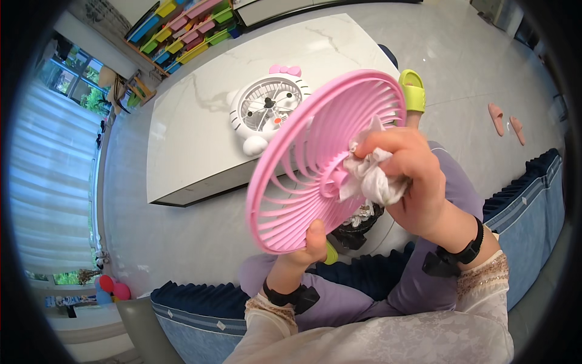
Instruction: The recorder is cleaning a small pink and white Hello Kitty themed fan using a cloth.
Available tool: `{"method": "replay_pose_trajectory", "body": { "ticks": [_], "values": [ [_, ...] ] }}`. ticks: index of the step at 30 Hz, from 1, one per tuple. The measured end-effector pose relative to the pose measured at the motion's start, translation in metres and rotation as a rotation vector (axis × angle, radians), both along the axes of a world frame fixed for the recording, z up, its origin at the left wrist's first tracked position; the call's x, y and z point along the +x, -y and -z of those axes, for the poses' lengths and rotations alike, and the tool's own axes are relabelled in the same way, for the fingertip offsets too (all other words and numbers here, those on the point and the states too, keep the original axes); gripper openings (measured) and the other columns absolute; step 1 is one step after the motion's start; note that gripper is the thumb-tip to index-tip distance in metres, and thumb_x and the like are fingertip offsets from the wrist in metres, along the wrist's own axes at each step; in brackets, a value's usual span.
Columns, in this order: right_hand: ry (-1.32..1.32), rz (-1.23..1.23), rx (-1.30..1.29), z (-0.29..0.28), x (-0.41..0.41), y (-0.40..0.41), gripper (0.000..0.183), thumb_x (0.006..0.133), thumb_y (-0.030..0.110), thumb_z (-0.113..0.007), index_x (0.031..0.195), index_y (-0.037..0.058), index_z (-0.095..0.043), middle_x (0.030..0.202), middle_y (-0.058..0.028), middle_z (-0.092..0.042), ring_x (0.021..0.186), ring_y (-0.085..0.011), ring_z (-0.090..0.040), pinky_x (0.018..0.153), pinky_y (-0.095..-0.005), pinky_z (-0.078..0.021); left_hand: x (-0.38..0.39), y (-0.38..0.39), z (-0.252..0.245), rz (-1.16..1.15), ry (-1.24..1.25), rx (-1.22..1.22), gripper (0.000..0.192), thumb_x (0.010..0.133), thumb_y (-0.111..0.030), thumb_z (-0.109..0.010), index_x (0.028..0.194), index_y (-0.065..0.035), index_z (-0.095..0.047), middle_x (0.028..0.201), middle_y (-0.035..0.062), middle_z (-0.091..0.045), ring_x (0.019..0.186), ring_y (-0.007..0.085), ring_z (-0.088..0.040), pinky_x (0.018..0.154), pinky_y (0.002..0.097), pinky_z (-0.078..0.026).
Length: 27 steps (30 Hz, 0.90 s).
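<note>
My left hand (pixel 307 248) grips the lower rim of a pink plastic fan grille (pixel 291 132), which is tilted up in front of me with its ribbed inside showing. In my right hand (pixel 409 173) is a crumpled white tissue or cloth (pixel 377 179), held against the grille near its round hub. Behind the grille, a white cat-face fan housing (pixel 254 129) with a pink bow (pixel 285 70) lies on the marble-patterned table. Part of the housing is hidden by the grille.
The white table (pixel 182 150) stands before me. A black bag-lined bin (pixel 352 236) holding crumpled tissues is between my legs. Pink slippers (pixel 495 119) lie on the floor at right. A blue-covered sofa (pixel 527 214) is under and around me. Coloured storage bins (pixel 193 34) stand beyond the table.
</note>
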State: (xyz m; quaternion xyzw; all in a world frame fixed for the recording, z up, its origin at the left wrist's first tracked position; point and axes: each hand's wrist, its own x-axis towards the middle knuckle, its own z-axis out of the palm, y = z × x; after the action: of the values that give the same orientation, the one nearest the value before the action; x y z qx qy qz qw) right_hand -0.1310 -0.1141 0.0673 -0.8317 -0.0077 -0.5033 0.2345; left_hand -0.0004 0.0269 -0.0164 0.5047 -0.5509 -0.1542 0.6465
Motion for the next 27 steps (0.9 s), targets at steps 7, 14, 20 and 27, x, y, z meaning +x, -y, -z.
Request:
{"method": "replay_pose_trajectory", "body": {
  "ticks": [7,14,20,27],
  "values": [
    [-0.081,-0.172,0.127,0.019,0.006,-0.025,0.032,0.064,-0.005,-0.062,0.090,0.0048,-0.045,0.095,-0.0165,-0.058,0.080,-0.0286,-0.056,0.070,-0.0339,-0.0450,0.000,0.002,-0.004,0.033,-0.260,-0.024,0.053,0.079,-0.022,-0.039,0.123,0.0074,-0.037,0.119,0.0186,-0.049,0.109,0.0272,-0.048,0.094,0.0350,-0.036],
    [-0.007,-0.413,-0.100,0.016,-0.003,-0.029,0.027,0.054,0.005,-0.064,0.076,0.0031,-0.048,0.097,-0.0165,-0.058,0.068,-0.0253,-0.055,0.057,-0.0320,-0.0472,0.000,-0.007,0.022,0.128,-0.771,-0.068,0.060,0.079,-0.039,-0.051,0.120,0.0008,-0.035,0.102,0.0168,-0.051,0.091,0.0266,-0.053,0.080,0.0379,-0.043],
    [0.169,-0.351,-0.137,0.017,-0.006,-0.027,0.029,0.062,0.006,-0.065,0.078,0.0068,-0.041,0.098,-0.0169,-0.058,0.064,-0.0234,-0.053,0.053,-0.0316,-0.0457,0.000,0.003,-0.016,0.040,-0.597,-0.053,0.060,0.079,-0.055,-0.049,0.102,-0.0005,-0.044,0.075,0.0111,-0.053,0.067,0.0214,-0.052,0.062,0.0337,-0.044],
    [0.187,-0.468,-0.048,0.010,-0.007,-0.016,0.020,0.063,0.008,-0.059,0.073,0.0059,-0.041,0.097,-0.0223,-0.057,0.064,-0.0271,-0.051,0.056,-0.0348,-0.0440,-0.003,0.004,-0.002,0.043,-0.659,-0.089,0.055,0.081,-0.054,-0.050,0.100,-0.0034,-0.042,0.071,0.0067,-0.047,0.065,0.0184,-0.046,0.060,0.0342,-0.040]
  ]
}}
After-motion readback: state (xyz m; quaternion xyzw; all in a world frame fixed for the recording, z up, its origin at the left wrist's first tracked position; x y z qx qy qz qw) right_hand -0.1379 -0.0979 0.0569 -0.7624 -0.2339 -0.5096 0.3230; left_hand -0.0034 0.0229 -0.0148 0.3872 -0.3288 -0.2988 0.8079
